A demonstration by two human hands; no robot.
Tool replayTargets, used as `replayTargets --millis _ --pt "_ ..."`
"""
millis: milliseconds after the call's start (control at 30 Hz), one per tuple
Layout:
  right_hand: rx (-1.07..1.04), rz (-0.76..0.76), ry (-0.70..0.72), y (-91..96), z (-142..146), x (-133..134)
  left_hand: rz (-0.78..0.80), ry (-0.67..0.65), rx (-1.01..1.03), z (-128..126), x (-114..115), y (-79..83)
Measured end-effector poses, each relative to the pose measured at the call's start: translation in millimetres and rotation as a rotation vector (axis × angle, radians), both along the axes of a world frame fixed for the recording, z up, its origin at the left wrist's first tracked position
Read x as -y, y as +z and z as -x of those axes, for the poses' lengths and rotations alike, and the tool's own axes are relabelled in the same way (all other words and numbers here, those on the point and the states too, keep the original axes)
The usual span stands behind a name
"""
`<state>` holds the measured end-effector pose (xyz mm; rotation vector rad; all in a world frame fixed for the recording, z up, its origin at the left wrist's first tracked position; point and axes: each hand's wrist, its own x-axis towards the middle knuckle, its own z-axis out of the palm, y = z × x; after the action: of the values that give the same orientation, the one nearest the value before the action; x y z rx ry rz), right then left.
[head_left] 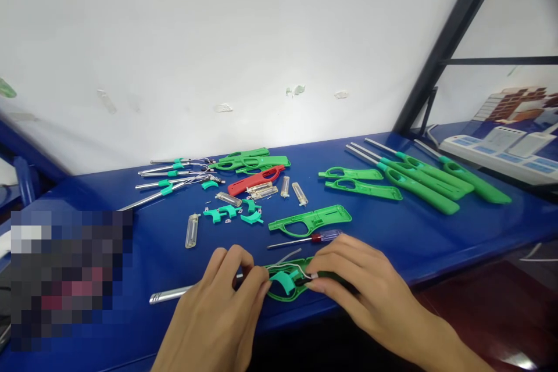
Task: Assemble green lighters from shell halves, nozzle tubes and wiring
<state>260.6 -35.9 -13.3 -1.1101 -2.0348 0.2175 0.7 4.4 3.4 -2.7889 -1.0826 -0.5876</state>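
At the table's front edge lies a green lighter shell half point(283, 297), its inside facing up, with a teal trigger point(283, 282) set in it. My left hand point(222, 296) is closed on the narrow end of this lighter, where the metal tube point(172, 294) sticks out to the left. Thin white wires point(285, 265) run over the trigger. My right hand point(361, 282) pinches a small black part point(302, 281) with a wire at the shell's wider end; the fingers and palm partly hide it. Just behind lies a screwdriver point(322, 237) with a clear, red-collared handle.
Behind the screwdriver is another green shell half point(311, 220). Farther back lie several clear fuel tanks point(192, 230), teal triggers point(229, 211), a red shell point(250, 182) and wired metal tubes point(148, 201). Several closed green lighters point(422, 189) lie right, near a white power strip point(475, 151).
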Motion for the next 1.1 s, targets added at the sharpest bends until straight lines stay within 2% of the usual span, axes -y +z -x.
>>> replayTargets --millis 233,767,1100 --pt "0.007 -0.023 -0.031 1.4 1.4 0.4 -0.037 -0.015 -0.064 3.9 -1.3 1.5" --pt "-0.004 -0.010 0.011 0.7 -0.1 0.2 0.016 -0.043 0.071 -1.6 -6.6 -4.6" --pt "0.012 -0.023 -0.020 -0.8 0.5 -0.1 0.040 -0.052 -0.010 0.9 -6.5 -3.7"
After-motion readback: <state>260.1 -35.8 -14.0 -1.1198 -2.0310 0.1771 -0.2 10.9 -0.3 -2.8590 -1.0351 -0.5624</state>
